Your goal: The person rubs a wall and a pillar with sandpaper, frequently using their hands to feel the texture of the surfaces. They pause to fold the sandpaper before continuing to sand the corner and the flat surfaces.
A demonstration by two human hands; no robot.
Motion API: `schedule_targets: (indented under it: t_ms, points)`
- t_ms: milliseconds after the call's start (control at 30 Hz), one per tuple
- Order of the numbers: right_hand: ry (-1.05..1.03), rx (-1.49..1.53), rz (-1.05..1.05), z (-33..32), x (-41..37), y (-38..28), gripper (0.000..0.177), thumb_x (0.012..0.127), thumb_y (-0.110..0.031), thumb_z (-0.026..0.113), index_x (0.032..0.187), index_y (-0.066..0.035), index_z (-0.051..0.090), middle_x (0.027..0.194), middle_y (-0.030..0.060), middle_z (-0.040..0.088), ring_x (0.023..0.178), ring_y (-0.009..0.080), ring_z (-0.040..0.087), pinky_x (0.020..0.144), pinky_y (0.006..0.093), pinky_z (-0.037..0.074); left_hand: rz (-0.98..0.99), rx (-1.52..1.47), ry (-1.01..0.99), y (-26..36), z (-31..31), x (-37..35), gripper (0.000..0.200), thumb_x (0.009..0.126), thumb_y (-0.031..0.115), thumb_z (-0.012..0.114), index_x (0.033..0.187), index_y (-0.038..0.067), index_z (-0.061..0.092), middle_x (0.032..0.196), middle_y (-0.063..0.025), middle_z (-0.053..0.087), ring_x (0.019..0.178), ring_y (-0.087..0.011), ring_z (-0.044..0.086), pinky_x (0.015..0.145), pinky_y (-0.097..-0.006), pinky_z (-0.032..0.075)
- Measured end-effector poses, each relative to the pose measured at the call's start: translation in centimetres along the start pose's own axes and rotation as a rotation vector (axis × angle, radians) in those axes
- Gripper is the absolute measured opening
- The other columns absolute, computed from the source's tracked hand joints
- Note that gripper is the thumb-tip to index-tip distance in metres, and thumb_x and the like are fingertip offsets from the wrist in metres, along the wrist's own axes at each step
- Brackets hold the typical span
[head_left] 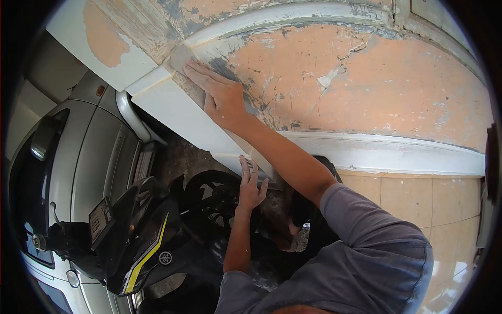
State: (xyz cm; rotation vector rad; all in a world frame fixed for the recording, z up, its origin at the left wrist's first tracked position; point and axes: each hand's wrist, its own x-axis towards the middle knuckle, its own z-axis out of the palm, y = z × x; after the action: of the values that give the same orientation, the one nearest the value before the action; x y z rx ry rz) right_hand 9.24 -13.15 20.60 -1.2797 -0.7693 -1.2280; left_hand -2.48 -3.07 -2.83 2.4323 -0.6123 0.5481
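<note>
Sandpaper (180, 56): we are pressing it flat at 11 o'clock, right hand (222, 99) open; left hand (251, 184) open, bracing on ledge (172, 112). We are judging even pressure best.

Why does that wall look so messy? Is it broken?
Yes. The wall's orange paint is cracked and flaking. A loose chip curls off, and grey bare patches show beside the sandpaper.

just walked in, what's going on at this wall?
A person's right hand presses what looks like a sheet of sandpaper flat against the wall, where the orange paint is peeling and scraped. The left hand rests open on the white ledge lower down. A black motorcycle and a silver car stand close beside the wall.
</note>
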Motion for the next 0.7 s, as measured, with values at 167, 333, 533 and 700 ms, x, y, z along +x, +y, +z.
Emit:
schedule_targets:
  t_ms: [167, 333, 533, 700]
  points:
    - [-0.065, -0.087, 0.166, -2.3, -10.1, 1.9, 0.057, 0.07, 0.018, 0.05, 0.121, -0.002, 0.063, 0.124, 0.0191, 0.061, 0.117, 0.0337, 0.059, 0.102, 0.0359, 0.048, -0.011, -0.013, -0.014, -0.5, 0.1, -0.3, 0.073, 0.087, 0.016, 0.065, 0.149, 0.0, 0.028, 0.153, -0.0376, 0.002, 0.142, -0.0533, 0.01, 0.111, -0.0509, 0.029]
    - [-0.069, -0.038, 0.1, -1.9, -5.9, -0.1, 0.055, 0.071, 0.019, 0.05, 0.12, -0.002, 0.064, 0.125, 0.0185, 0.062, 0.117, 0.0309, 0.06, 0.098, 0.0327, 0.051, 0.001, -0.03, -0.029, 0.2, 0.0, -0.3, 0.072, 0.088, 0.017, 0.065, 0.148, 0.001, 0.03, 0.153, -0.0379, 0.002, 0.142, -0.0531, 0.007, 0.112, -0.0515, 0.027]
    - [-0.078, -0.06, 0.007, -2.3, -8.9, 1.6, 0.059, 0.068, 0.019, 0.05, 0.123, 0.0, 0.061, 0.128, 0.0201, 0.059, 0.119, 0.0317, 0.058, 0.102, 0.0356, 0.048, 0.026, 0.046, -0.024, 0.3, 0.0, -0.3, 0.074, 0.087, 0.015, 0.065, 0.149, -0.002, 0.026, 0.152, -0.0389, 0.002, 0.142, -0.0545, 0.007, 0.113, -0.0518, 0.025]
    - [-0.134, -0.092, 0.259, -3.4, -13.8, 2.0, 0.06, 0.068, 0.017, 0.051, 0.125, 0.001, 0.059, 0.131, 0.0202, 0.056, 0.12, 0.0327, 0.057, 0.106, 0.0382, 0.045, -0.053, -0.044, -0.038, -1.1, 1.4, -0.9, 0.08, 0.088, 0.014, 0.065, 0.148, -0.01, 0.017, 0.151, -0.0409, 0.003, 0.141, -0.0551, 0.007, 0.113, -0.0511, 0.025]
